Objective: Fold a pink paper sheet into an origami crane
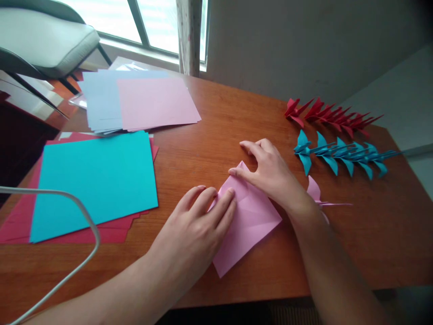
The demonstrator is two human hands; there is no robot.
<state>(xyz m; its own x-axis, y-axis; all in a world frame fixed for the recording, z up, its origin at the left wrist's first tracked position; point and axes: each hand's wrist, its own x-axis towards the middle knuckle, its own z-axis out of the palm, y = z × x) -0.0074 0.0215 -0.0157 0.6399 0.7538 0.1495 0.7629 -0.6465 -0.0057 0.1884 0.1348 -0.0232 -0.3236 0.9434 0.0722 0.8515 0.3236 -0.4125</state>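
A folded pink origami paper (248, 223) lies on the table in front of me, its corner pointing away and creases showing on its face. My left hand (199, 225) holds its left side, with bent fingers pressed close together on the paper. The left corner is hidden under that hand. Near the far corner, my right hand (269, 169) rests its thumb along the paper's edge. Its fingers stretch out apart from the thumb, above the wood. Beside my right forearm lies a pink paper crane (314, 192), partly covered by the arm.
Red paper cranes (333, 117) and blue paper cranes (338, 153) form two rows at right. Blue sheets (98, 180) lie over red sheets (16, 225) at left. Behind are pale pink sheets (157, 101) on grey-blue sheets (101, 99). A white cable (91, 225) crosses the wooden table (189, 158).
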